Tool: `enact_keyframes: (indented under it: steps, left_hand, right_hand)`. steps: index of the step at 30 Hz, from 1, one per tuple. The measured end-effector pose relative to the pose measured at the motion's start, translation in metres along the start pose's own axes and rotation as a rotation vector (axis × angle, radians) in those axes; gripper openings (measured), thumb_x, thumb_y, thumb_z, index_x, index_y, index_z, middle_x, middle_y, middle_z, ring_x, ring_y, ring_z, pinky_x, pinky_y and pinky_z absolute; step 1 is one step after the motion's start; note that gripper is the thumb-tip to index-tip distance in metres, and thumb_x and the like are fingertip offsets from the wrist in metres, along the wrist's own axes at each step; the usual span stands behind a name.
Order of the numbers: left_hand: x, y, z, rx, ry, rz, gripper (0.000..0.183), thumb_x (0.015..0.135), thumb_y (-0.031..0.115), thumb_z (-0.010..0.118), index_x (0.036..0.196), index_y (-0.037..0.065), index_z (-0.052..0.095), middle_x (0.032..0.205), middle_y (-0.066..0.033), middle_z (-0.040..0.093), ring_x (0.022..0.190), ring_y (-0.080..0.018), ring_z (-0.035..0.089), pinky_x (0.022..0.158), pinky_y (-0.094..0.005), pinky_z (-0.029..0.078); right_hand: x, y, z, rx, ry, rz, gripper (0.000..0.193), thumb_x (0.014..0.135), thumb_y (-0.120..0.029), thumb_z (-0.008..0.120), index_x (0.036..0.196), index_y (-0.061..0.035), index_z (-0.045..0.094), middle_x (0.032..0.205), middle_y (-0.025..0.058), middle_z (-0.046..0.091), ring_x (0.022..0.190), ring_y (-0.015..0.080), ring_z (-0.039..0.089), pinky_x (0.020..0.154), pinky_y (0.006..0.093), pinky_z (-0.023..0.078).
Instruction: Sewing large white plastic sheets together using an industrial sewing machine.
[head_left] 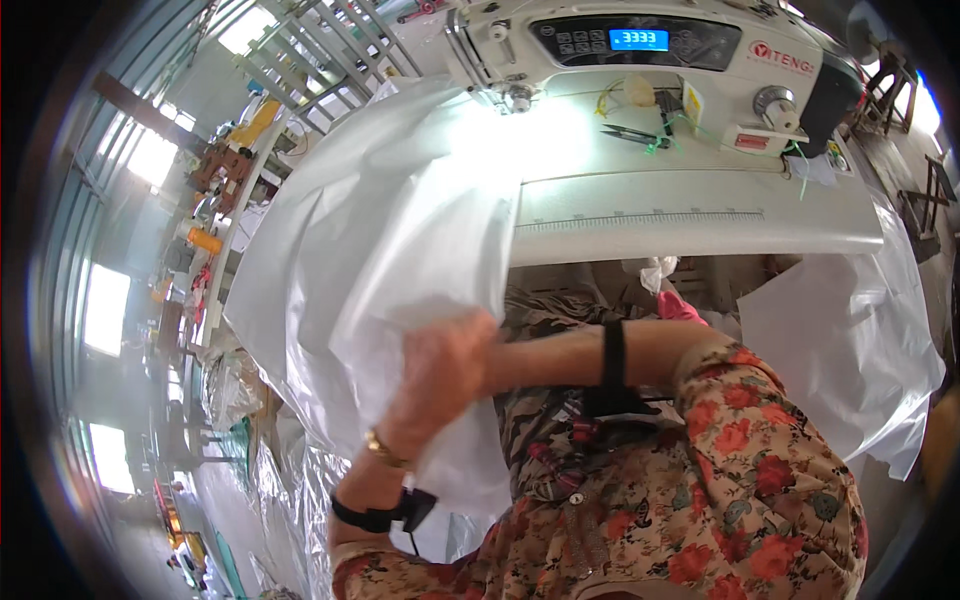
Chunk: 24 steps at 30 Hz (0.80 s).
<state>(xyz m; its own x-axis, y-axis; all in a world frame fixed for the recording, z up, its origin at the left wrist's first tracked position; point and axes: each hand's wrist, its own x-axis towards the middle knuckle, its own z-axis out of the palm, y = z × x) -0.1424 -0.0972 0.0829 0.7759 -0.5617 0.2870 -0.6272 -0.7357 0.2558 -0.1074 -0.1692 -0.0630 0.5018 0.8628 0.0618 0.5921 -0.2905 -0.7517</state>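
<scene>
A large glossy white sheet (390,220), like plastic film or coated cloth, runs from under the sewing machine's needle area (517,100) down toward my lap. At its near right part, my left hand (425,395) and my right hand (458,345) are close together and overlap. Both look closed on the sheet, with fingers partly hidden and blurred by motion. Folds in the sheet lead up to them. The white sewing machine (640,45) has a lit blue display, and its lamp glares on the sheet beside the needle.
Dark tweezers (632,134) and green thread ends lie on the machine bed (690,190), which carries a ruler scale. More white sheet (840,340) hangs at the right. Crumpled clear film (235,395) lies at the left, near a bench with an orange thread cone (205,240).
</scene>
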Motion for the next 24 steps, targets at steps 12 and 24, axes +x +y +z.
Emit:
enact_keyframes:
  steps: [12, 24]
  left_hand:
    - [-0.058, 0.000, 0.116, -0.983, 0.289, -0.878, 0.019, 0.089, 0.017, 0.066, 0.089, -0.002, 0.068, 0.067, 0.0043, 0.057, 0.063, -0.0026, 0.048, 0.053, -0.0242, 0.038]
    - [-0.060, 0.010, 0.087, -1.366, 0.176, -0.934, 0.020, 0.086, 0.022, 0.071, 0.085, 0.002, 0.067, 0.058, 0.0038, 0.051, 0.051, -0.0073, 0.045, 0.048, -0.0233, 0.031]
  right_hand:
    - [-0.094, 0.005, -0.121, -0.443, 0.122, -0.369, 0.016, 0.086, -0.019, 0.057, 0.091, -0.0056, 0.064, 0.100, 0.0092, 0.065, 0.099, 0.0263, 0.060, 0.087, 0.0407, 0.046]
    - [-0.077, 0.016, -0.122, -0.510, 0.030, -0.582, 0.013, 0.079, -0.016, 0.058, 0.090, -0.0109, 0.063, 0.104, 0.0032, 0.059, 0.106, 0.0215, 0.055, 0.092, 0.0373, 0.043]
